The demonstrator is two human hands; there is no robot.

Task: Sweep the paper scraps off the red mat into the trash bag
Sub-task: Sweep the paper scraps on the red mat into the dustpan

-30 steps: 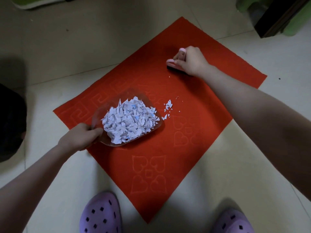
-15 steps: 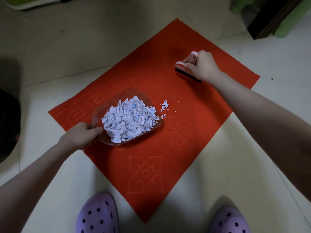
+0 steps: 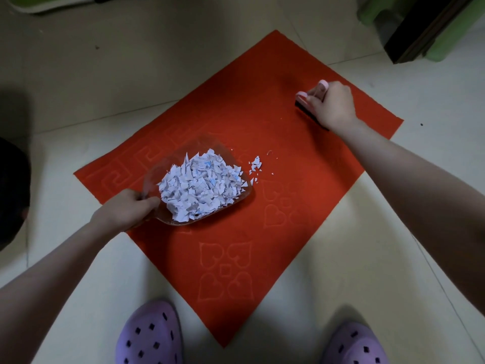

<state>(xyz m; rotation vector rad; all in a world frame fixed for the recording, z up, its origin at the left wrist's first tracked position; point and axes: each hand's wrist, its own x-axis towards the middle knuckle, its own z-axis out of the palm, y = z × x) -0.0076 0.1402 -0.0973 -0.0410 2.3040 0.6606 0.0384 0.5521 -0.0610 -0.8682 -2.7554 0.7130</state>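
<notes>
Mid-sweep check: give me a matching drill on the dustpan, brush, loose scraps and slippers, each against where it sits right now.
Things:
1. dustpan
2. brush
3. loose scraps
4. slippers

Places:
A. on the bare floor, at the near edge of the view
B. gripped by the right hand, at the far right of the mat
C. on the mat, just past the dustpan's lip
D. held by the left hand, heaped with paper

Pairs: 1-D, 2-B, 3-C, 4-A
</notes>
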